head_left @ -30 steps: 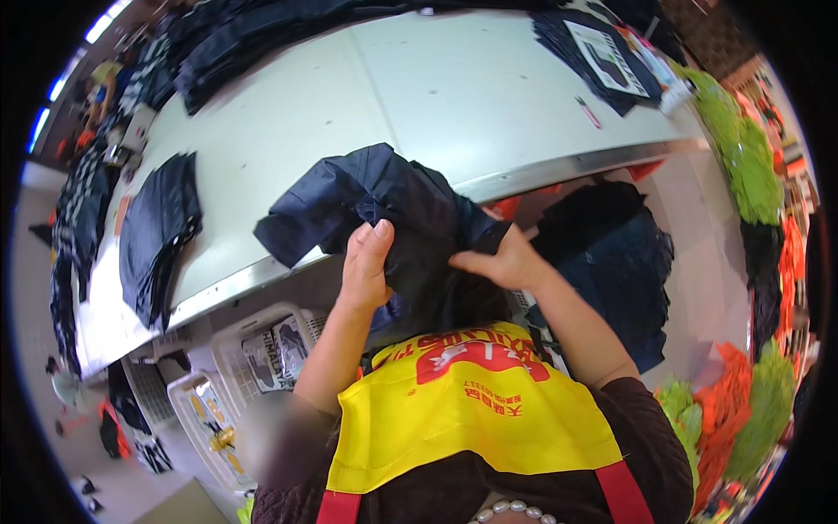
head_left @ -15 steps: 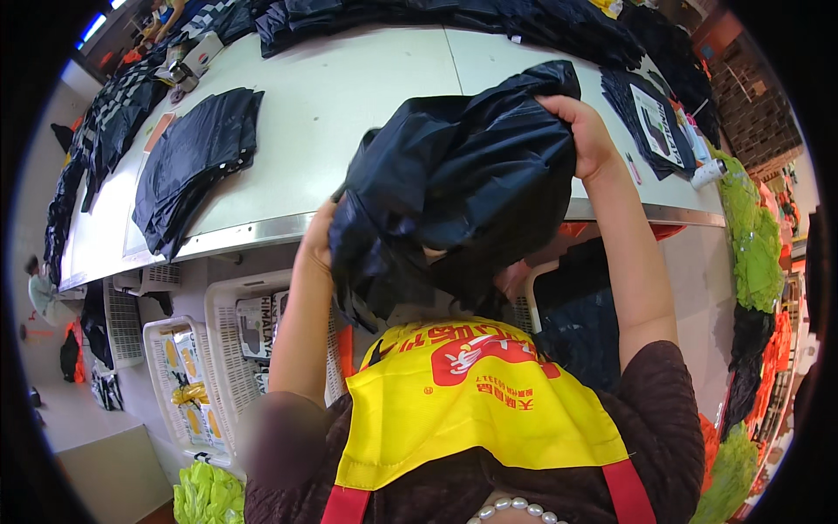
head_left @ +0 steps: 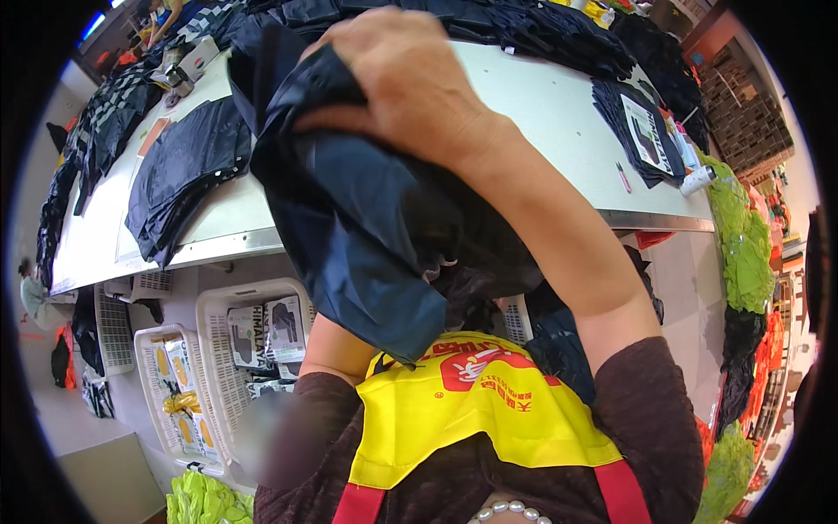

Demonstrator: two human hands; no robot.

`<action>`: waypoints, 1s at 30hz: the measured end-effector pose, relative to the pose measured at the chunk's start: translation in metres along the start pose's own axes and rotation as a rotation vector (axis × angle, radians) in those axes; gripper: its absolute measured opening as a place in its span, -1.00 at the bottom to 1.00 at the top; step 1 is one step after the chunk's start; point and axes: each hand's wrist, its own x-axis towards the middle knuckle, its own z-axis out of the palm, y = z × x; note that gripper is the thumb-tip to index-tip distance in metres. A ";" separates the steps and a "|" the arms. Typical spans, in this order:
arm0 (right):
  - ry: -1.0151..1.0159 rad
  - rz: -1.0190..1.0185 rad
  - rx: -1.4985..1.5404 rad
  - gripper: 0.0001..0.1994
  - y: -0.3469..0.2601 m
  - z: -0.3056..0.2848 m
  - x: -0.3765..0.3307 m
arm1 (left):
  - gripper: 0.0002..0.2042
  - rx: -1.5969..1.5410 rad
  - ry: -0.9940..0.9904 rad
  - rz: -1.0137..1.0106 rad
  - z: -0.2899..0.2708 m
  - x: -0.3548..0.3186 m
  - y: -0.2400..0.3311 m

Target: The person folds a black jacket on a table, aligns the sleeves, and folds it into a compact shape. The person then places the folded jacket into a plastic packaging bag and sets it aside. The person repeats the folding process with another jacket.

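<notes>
A dark navy garment (head_left: 367, 218) hangs bunched in front of me, lifted high above the table edge. My right hand (head_left: 406, 83) grips its top, close to the camera, with the forearm running down to the right. My left hand is hidden behind the cloth; only the left upper arm (head_left: 336, 345) shows below it, reaching up into the garment. Under the garment I see my yellow apron (head_left: 471, 410) with red straps.
A long white table (head_left: 559, 113) carries folded dark garments (head_left: 179, 175), a packaged item (head_left: 646, 135) and a dark pile along the far side. White baskets (head_left: 209, 367) with packaged goods stand below left. Green and orange garments (head_left: 742, 253) lie at right.
The garment has gone from chest height to high in front of the camera. My right hand rose with it, and my left hand has disappeared behind the cloth.
</notes>
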 end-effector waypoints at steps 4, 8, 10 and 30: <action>-0.094 0.536 0.382 -0.43 0.001 -0.031 -0.049 | -0.62 -0.275 -0.174 0.377 -0.011 -0.009 0.039; -0.595 0.675 0.804 -0.15 -0.083 -0.008 -0.168 | -0.63 -0.355 -0.392 0.526 -0.052 -0.015 0.044; -0.294 0.511 0.585 -0.29 -0.103 0.068 -0.244 | -0.61 -0.291 -0.525 0.549 -0.079 -0.004 0.036; -0.728 0.719 0.167 -0.57 0.062 -0.276 -0.108 | -0.17 1.224 0.016 0.311 -0.117 -0.157 0.192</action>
